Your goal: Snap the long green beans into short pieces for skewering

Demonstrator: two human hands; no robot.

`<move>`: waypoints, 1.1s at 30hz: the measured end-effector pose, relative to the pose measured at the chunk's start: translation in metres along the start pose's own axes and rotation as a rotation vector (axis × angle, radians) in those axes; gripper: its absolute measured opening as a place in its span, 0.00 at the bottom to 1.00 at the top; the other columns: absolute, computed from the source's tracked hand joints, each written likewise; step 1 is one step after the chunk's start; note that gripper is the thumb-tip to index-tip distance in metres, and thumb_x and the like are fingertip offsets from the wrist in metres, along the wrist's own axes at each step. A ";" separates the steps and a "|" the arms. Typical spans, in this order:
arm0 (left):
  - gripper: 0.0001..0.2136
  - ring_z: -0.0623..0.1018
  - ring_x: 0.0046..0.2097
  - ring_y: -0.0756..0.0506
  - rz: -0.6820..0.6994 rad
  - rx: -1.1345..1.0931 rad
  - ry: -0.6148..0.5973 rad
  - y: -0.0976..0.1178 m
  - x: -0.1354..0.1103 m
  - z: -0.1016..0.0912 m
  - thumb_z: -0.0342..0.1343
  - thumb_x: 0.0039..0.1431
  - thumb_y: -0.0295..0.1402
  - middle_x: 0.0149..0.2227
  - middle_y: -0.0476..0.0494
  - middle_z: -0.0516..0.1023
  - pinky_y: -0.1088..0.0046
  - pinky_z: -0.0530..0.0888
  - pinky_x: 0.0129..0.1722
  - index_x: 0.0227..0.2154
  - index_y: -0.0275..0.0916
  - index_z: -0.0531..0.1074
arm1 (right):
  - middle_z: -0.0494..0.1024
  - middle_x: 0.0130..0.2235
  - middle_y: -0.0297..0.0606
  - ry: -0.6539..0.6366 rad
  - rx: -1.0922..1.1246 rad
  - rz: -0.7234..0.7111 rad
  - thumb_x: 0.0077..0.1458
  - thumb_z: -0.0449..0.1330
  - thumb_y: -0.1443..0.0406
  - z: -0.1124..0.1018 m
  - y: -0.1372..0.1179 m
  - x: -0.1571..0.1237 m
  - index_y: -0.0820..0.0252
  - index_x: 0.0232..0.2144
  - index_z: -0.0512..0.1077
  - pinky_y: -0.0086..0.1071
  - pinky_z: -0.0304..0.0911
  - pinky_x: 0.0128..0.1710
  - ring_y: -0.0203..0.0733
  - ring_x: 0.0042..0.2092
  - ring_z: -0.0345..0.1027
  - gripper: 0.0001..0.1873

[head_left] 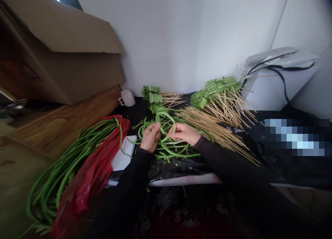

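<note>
Between my two hands a long green bean (169, 117) bends in a loop. My left hand (150, 137) pinches it on the left, thumb against the fingers. Opposite, my right hand (183, 133) has its fingertips closed on the bean's other side. Under both hands lies a loose tangle of beans (178, 150) with short cut bits among them. Just right of my right hand, a pile of bare wooden skewers (215, 130) fans across the black plastic sheet (186, 165).
Skewered bean pieces are stacked at the back, in a left bundle (155, 98) and a right bundle (220, 88). A red plastic bag (95, 169) with long beans (64, 163) lies left. Also there: a white mug (127, 98), a cardboard box (85, 66) and a white box (269, 88).
</note>
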State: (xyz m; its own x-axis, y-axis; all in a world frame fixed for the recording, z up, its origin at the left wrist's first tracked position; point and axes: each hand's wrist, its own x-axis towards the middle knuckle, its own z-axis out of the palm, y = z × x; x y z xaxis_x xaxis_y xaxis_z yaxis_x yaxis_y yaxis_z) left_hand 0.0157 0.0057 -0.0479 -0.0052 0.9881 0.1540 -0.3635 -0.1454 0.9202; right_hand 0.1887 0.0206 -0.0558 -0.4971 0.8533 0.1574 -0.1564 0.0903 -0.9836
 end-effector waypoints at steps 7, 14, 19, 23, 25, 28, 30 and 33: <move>0.17 0.56 0.17 0.57 -0.057 0.063 -0.091 0.007 -0.002 0.003 0.56 0.51 0.48 0.22 0.53 0.64 0.78 0.48 0.15 0.26 0.37 0.65 | 0.71 0.21 0.27 0.044 0.104 -0.019 0.42 0.70 0.60 -0.009 0.005 0.005 0.60 0.32 0.72 0.23 0.51 0.19 0.29 0.21 0.61 0.16; 0.17 0.59 0.20 0.56 -0.018 0.353 -0.211 -0.002 -0.008 0.005 0.66 0.48 0.42 0.17 0.54 0.64 0.79 0.53 0.19 0.21 0.35 0.68 | 0.69 0.20 0.26 0.071 0.184 -0.024 0.39 0.71 0.61 -0.009 0.003 0.005 0.60 0.32 0.72 0.24 0.52 0.19 0.29 0.21 0.60 0.17; 0.15 0.64 0.25 0.52 0.047 0.476 -0.275 0.000 -0.009 0.005 0.67 0.46 0.41 0.19 0.52 0.69 0.77 0.62 0.27 0.19 0.35 0.70 | 0.73 0.25 0.29 0.121 0.236 -0.010 0.41 0.71 0.58 -0.012 -0.002 0.005 0.60 0.30 0.72 0.24 0.53 0.19 0.28 0.22 0.61 0.17; 0.15 0.66 0.27 0.51 0.076 0.550 -0.307 0.000 -0.009 0.003 0.64 0.49 0.43 0.22 0.49 0.71 0.76 0.63 0.29 0.21 0.35 0.74 | 0.74 0.26 0.30 0.151 0.275 -0.016 0.42 0.71 0.56 -0.014 -0.007 0.004 0.60 0.29 0.72 0.24 0.55 0.20 0.27 0.22 0.61 0.17; 0.18 0.63 0.24 0.52 0.063 0.549 -0.315 -0.001 -0.009 0.002 0.60 0.53 0.46 0.19 0.51 0.67 0.76 0.60 0.26 0.19 0.35 0.73 | 0.74 0.25 0.29 0.141 0.278 -0.014 0.41 0.71 0.57 -0.014 -0.007 0.003 0.60 0.30 0.73 0.25 0.56 0.21 0.28 0.22 0.62 0.17; 0.18 0.63 0.23 0.52 0.054 0.546 -0.324 -0.002 -0.008 0.001 0.59 0.53 0.46 0.18 0.51 0.67 0.76 0.61 0.26 0.19 0.35 0.74 | 0.75 0.25 0.30 0.117 0.274 -0.008 0.40 0.72 0.58 -0.011 -0.005 0.003 0.60 0.32 0.74 0.25 0.58 0.22 0.29 0.22 0.63 0.18; 0.15 0.67 0.25 0.50 0.052 0.551 -0.332 -0.002 -0.008 0.002 0.63 0.50 0.43 0.21 0.49 0.71 0.75 0.64 0.29 0.22 0.35 0.76 | 0.76 0.26 0.31 0.108 0.270 -0.008 0.39 0.72 0.58 -0.010 -0.004 0.003 0.60 0.33 0.74 0.25 0.58 0.22 0.28 0.22 0.63 0.19; 0.11 0.69 0.28 0.49 0.053 0.550 -0.334 0.000 -0.007 0.003 0.67 0.46 0.40 0.24 0.48 0.75 0.75 0.66 0.33 0.23 0.35 0.78 | 0.76 0.26 0.31 0.109 0.270 -0.004 0.40 0.72 0.58 -0.009 -0.004 0.002 0.61 0.31 0.73 0.25 0.57 0.22 0.28 0.22 0.63 0.18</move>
State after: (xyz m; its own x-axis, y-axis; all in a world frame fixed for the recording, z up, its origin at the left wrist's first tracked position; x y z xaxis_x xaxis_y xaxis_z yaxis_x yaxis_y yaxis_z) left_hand 0.0191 -0.0017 -0.0483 0.3126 0.9224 0.2268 0.1607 -0.2867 0.9444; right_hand 0.1961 0.0268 -0.0519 -0.4034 0.9048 0.1364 -0.3870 -0.0336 -0.9215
